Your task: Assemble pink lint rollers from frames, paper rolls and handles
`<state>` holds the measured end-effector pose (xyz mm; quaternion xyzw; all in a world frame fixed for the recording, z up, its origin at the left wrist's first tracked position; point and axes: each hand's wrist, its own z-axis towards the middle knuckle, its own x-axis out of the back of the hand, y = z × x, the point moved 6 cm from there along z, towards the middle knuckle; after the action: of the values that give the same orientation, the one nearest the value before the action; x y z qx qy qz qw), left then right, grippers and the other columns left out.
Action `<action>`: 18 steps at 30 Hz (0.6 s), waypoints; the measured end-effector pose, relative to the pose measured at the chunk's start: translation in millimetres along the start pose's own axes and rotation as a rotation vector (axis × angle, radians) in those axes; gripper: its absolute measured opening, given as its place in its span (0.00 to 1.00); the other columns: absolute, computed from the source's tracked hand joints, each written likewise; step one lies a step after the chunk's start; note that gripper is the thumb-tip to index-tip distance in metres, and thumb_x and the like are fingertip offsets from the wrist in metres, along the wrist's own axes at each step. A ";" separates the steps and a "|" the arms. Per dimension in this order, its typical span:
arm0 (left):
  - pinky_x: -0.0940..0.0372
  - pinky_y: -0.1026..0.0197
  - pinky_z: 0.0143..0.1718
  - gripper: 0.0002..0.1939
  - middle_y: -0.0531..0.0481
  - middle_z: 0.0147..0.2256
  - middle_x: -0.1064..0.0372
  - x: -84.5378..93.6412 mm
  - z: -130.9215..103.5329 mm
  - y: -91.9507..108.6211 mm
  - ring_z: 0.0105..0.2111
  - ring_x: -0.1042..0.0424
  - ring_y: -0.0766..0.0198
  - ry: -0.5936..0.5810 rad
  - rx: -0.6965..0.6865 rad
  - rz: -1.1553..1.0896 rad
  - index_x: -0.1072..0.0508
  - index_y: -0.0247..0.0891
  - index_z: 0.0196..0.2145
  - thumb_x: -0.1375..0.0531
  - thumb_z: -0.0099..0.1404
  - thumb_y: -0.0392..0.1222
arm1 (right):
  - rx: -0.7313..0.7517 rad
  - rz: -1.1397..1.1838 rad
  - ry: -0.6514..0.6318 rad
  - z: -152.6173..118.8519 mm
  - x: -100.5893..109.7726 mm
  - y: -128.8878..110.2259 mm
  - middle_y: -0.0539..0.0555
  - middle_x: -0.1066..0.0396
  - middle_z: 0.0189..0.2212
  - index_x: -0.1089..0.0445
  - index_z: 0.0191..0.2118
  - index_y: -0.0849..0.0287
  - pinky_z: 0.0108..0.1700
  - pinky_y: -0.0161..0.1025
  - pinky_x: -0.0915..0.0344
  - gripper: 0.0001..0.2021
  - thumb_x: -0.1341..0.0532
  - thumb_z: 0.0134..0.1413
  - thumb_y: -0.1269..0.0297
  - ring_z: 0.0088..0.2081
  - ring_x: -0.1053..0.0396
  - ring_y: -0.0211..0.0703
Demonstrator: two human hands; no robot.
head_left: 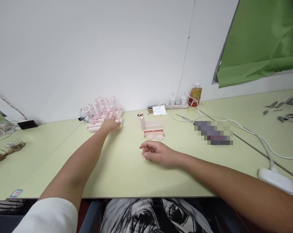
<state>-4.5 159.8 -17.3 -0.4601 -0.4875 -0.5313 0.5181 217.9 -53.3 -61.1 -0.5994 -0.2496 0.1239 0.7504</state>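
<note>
My left hand (110,124) reaches to the group of pink parts at the back left, its fingers bent over them; what it grips, if anything, is hidden. Several upright pink pieces with heart-shaped tops (91,110) stand there on pink cylinders (94,128). My right hand (158,153) rests on the table with loosely curled fingers and nothing in it. Just beyond it lie an open pink case (153,132) and two round pink discs (150,136). A pink cylinder (142,122) stands upright at the case's left end, beside a clear sheet.
Along the wall are a power strip (180,106), a white paper (159,110) and a bottle (195,95). White cables cross the right side to a white device (276,180). A blurred object (213,132) lies at right. A black phone-like object (27,124) sits at left.
</note>
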 end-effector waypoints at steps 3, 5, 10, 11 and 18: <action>0.37 0.48 0.45 0.26 0.29 0.47 0.29 -4.5 -5.7 -3.4 0.52 0.34 0.39 0.028 0.063 0.012 0.26 0.29 0.44 0.47 0.59 0.54 | -0.004 -0.002 0.001 0.2 -0.4 0.6 0.50 0.35 0.33 0.33 0.47 0.59 0.38 0.37 0.39 0.15 0.38 0.56 0.58 0.34 0.37 0.37; 0.37 0.47 0.46 0.24 0.28 0.48 0.31 -6.4 -9.0 -2.3 0.52 0.34 0.39 0.058 0.089 0.014 0.26 0.30 0.44 0.47 0.60 0.52 | -0.004 0.005 0.004 0.1 -0.4 0.6 0.50 0.35 0.33 0.33 0.46 0.59 0.37 0.36 0.39 0.15 0.38 0.56 0.58 0.33 0.37 0.37; 0.38 0.46 0.47 0.20 0.29 0.47 0.30 -5.0 -9.5 1.5 0.52 0.34 0.40 0.105 0.123 -0.009 0.26 0.31 0.42 0.46 0.60 0.48 | -0.007 0.010 0.006 -0.3 0.0 1.1 0.50 0.36 0.33 0.34 0.47 0.59 0.37 0.36 0.39 0.15 0.39 0.56 0.58 0.33 0.37 0.36; 0.37 0.46 0.46 0.20 0.30 0.46 0.29 -4.1 -9.0 1.1 0.52 0.34 0.40 0.114 0.130 -0.019 0.27 0.31 0.43 0.46 0.60 0.47 | -0.011 0.008 0.005 -0.3 0.0 1.2 0.50 0.36 0.33 0.34 0.47 0.59 0.37 0.36 0.39 0.15 0.39 0.56 0.58 0.33 0.37 0.36; 0.36 0.47 0.44 0.24 0.26 0.49 0.33 3.6 -13.8 -3.2 0.50 0.32 0.41 0.191 0.177 -0.080 0.38 0.29 0.54 0.50 0.64 0.45 | -0.020 -0.092 -0.001 0.1 2.5 -0.7 0.51 0.34 0.34 0.33 0.47 0.59 0.39 0.37 0.38 0.15 0.40 0.56 0.59 0.35 0.36 0.38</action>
<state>-7.6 145.7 -15.3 -0.3404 -0.4989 -0.5477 0.5791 219.9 -52.2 -59.9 -0.5948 -0.2785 0.0870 0.7491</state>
